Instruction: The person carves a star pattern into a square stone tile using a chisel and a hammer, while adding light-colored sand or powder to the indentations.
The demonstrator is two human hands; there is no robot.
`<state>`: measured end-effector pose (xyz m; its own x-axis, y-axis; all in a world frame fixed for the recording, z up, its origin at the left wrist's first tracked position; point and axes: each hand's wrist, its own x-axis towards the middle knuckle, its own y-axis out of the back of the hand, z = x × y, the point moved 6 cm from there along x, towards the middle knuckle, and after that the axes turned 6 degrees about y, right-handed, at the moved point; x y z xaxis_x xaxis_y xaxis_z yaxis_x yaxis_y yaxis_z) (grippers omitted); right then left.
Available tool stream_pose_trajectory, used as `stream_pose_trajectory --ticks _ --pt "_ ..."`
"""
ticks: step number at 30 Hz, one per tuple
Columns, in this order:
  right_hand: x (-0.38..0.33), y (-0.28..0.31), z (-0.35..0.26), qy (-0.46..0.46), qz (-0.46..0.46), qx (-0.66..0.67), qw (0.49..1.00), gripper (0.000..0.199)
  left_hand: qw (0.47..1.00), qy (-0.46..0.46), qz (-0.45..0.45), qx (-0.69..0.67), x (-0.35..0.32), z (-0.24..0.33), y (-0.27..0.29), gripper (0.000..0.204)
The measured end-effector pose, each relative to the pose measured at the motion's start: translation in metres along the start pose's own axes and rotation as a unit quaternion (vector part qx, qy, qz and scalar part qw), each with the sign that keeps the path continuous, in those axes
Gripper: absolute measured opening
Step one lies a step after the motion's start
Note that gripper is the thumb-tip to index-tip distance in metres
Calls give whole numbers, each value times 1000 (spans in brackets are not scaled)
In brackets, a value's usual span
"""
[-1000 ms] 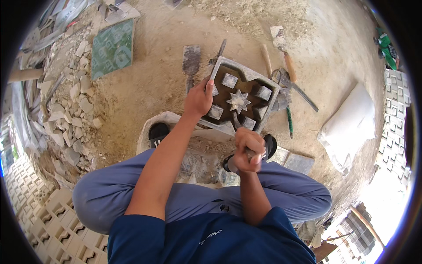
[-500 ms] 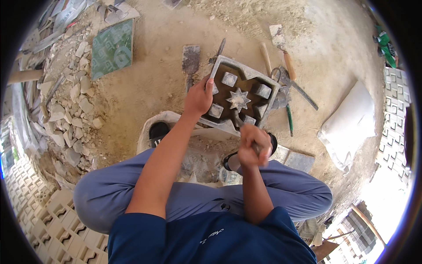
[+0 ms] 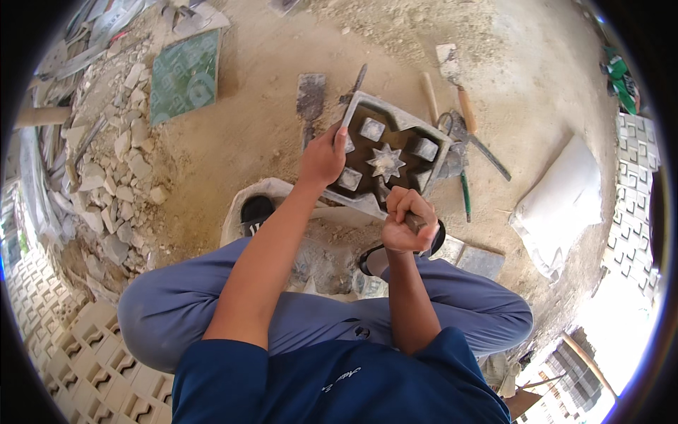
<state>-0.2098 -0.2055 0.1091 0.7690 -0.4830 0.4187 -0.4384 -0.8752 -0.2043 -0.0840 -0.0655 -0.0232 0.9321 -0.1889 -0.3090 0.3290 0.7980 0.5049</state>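
A square grey star-patterned mould [image 3: 387,162] is tilted before me, with a pale eight-pointed star at its centre, raised blocks around it and dark brown recesses between. My left hand [image 3: 323,157] grips its left rim, thumb over the edge, fingers hidden beneath. My right hand [image 3: 409,219] is closed round the handle of a small hand tool [image 3: 414,223] at the near edge. The tool's narrow dark end reaches into the recess just below the star; its exact kind is hidden by my fist.
Beyond the mould lie a flat trowel [image 3: 311,97], a wooden-handled tool [image 3: 466,109] and a green-handled tool [image 3: 466,196]. Rubble [image 3: 131,166] and a green board [image 3: 185,78] are at the left. A white sack [image 3: 561,205] lies right; stacked pale blocks [image 3: 88,353] stand lower left.
My right hand has turned slightly at the mould's near edge, showing more of the tool's handle. My left hand keeps its grip on the rim. The whole view has shifted a little.
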Motion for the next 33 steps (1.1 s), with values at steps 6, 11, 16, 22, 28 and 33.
stream_pose_trajectory --ticks 6,11,16,22,28,33 --pt "-1 7 -6 33 47 39 998 68 1000 -11 22 8 -4 2 1 50" --pt "-11 4 -14 -24 43 57 997 76 998 -10 47 28 -6 1 1 48" --pt "-5 -10 -12 61 8 3 998 71 998 -43 44 -7 5 3 1 50" --pt "-35 -24 -10 175 -56 -36 982 66 999 -19 33 -16 -2 0 5 46" --pt "-31 -29 -12 162 -69 -118 977 72 999 -20 27 -21 -3 -1 3 45" --pt "-22 -10 -14 142 15 -15 990 74 999 -19 42 8 -3 2 -1 45"
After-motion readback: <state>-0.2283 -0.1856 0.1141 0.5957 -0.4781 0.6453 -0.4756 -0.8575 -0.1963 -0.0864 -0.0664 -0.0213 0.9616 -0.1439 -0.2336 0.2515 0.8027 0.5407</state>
